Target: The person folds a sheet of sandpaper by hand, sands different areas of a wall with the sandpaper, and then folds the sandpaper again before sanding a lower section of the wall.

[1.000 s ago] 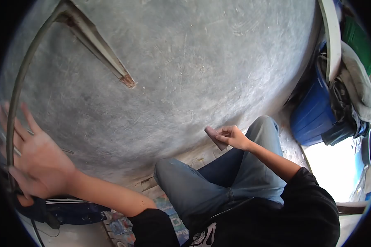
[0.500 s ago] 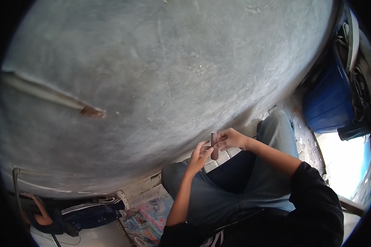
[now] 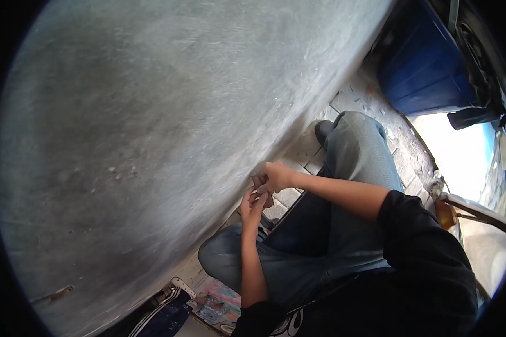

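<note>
Low in front of the grey wall [image 3: 152, 123], both my hands hold a small brown piece that looks like folded sandpaper [image 3: 269, 201]. My left hand [image 3: 250, 206] has its fingers closed on the piece from the left and below. From the upper right, my right hand [image 3: 278, 175] pinches its upper part, with the fingers curled. Parts of the brown piece are hidden behind my fingers. The hands are close to the wall; whether they touch it I cannot tell.
My bent legs in jeans [image 3: 354, 151] are below my hands, on a paved floor [image 3: 289, 197]. A blue bin [image 3: 421, 62] stands at upper right. A chair-like frame [image 3: 478, 213] is at right. Another person's striped trouser leg [image 3: 166, 314] shows at lower left, beside a colourful cloth [image 3: 222, 297].
My view has turned and shifted. My hands have come nearer the wall, and the brown piece, upright before, is now tilted and more covered by my fingers.
</note>
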`<state>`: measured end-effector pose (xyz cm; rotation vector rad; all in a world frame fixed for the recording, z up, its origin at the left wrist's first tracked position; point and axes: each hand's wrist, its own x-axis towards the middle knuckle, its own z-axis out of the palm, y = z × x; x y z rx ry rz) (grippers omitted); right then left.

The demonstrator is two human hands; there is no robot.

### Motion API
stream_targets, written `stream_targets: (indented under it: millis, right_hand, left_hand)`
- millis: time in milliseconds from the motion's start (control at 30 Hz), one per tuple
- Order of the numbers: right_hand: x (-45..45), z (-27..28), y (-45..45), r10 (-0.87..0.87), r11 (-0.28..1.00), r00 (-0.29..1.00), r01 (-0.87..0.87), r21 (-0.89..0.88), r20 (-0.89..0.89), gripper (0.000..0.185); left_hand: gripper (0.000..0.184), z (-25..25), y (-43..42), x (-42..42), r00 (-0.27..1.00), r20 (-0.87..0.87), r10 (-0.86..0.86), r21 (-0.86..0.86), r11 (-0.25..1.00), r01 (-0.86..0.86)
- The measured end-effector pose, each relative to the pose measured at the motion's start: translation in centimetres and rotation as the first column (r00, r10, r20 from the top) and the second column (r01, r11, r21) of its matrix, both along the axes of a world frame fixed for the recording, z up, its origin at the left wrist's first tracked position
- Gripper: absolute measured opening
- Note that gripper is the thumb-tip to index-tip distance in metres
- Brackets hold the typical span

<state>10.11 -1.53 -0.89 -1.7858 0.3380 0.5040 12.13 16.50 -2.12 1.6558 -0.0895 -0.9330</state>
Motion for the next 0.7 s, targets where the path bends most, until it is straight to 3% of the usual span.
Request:
stream_targets:
  millis: [100,133,167,233,333,467,533,700]
  right_hand:
    - [0.1,-0.9,-0.1,-0.034,0.999,0.994,0.034,0.001,0.104,0.026]
    - [0.1,-1.2,0.0,-0.065,0.991,0.996,0.058,0.119,0.058,0.022]
    - [0.1,-1.4,0.4,-0.058,0.991,0.997,0.051,0.123,0.055,0.022]
    - [0.3,-1.7,0.8,-0.199,0.827,0.971,0.238,0.509,-0.13,0.018]
    - [0.2,-0.4,0.4,-0.118,0.772,0.957,0.256,0.582,-0.264,0.02]
    - [0.0,1.6,-0.5,-0.042,0.825,0.964,0.181,0.536,-0.261,0.024]
    - [-0.2,2.5,-1.2,-0.129,0.872,0.982,0.18,0.456,-0.142,0.025]
    - [-0.3,3.3,-3.6,-0.284,0.825,0.951,0.307,0.474,-0.121,0.024]
  left_hand:
    - [0.043,-0.1,0.1,0.3,0.997,-0.066,0.036,0.024,0.999,-0.034]
    - [0.045,0.0,0.1,0.4,0.998,-0.067,0.014,0.035,0.999,-0.012]
    - [0.045,0.1,0.2,0.6,0.997,-0.069,0.021,0.04,0.999,-0.019]
    - [0.047,1.6,-0.2,0.7,0.966,-0.249,0.074,0.069,0.996,-0.059]
    - [0.051,1.8,0.4,0.7,0.973,-0.218,0.073,0.1,0.994,-0.052]
    - [0.053,1.4,0.7,0.8,0.962,-0.262,0.073,0.148,0.988,-0.034]
    - [0.052,1.4,0.8,0.8,0.956,-0.282,0.082,0.152,0.988,-0.04]
    - [0.046,0.7,1.2,0.7,0.976,-0.216,-0.001,0.163,0.986,0.037]
